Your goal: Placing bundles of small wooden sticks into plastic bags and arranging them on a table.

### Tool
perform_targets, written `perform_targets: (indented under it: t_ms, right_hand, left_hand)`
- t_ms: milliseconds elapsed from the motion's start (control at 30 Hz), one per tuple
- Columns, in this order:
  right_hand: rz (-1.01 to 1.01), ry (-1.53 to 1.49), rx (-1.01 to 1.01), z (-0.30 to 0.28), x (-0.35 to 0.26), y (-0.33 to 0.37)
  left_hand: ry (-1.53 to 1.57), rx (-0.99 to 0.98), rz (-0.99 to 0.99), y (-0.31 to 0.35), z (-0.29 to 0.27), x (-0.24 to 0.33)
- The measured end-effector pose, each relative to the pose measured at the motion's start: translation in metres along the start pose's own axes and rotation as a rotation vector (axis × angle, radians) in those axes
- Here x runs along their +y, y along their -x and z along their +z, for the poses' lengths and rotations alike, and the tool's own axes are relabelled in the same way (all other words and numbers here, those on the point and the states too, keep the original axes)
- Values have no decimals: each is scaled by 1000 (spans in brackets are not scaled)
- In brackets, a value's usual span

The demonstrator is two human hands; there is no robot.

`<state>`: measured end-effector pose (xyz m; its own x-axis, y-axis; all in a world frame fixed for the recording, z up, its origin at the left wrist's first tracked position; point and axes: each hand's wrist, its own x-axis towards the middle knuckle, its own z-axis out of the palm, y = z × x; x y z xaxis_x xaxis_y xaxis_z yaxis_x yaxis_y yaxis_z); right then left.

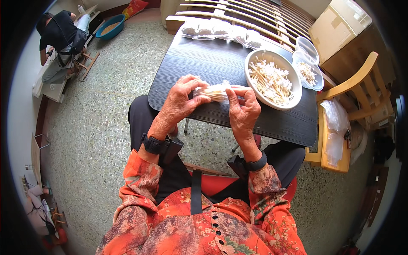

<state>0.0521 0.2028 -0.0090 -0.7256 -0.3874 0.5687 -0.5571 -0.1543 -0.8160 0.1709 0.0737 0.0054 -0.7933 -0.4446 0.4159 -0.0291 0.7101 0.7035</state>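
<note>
Between my two hands, over the near edge of a dark table [187,59], is a clear plastic bag of cotton swabs [214,92] lying lengthwise. My left hand [182,95] is closed round its left end, thumb along the near side. At the other end my right hand [245,104] pinches the bag with thumb and fingers. Just beyond my right hand stands a pale round bowl [250,80] heaped with loose cotton swabs [272,80]. Several filled clear bags [221,29] lie in a row at the table's far edge.
Right of the bowl are a clear plastic tub [316,85] with some swabs and its lid [307,47]. A wooden chair [316,157] at the right carries empty plastic bags [334,127]. Cardboard boxes [335,25] stand behind. A person [63,36] sits far left near a blue basin [120,33].
</note>
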Motion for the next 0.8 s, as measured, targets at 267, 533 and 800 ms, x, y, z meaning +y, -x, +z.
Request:
perform_targets:
  t_ms: [267, 533, 800]
  right_hand:
    - [31, 154, -20, -8, -5, 0]
    - [84, 111, -36, -7, -5, 0]
    - [-18, 82, 5, -7, 7, 2]
  left_hand:
    - [62, -3, -57, -1, 0, -3]
    - [35, -11, -3, 1, 3, 1]
    - [-17, -14, -3, 0, 4, 5]
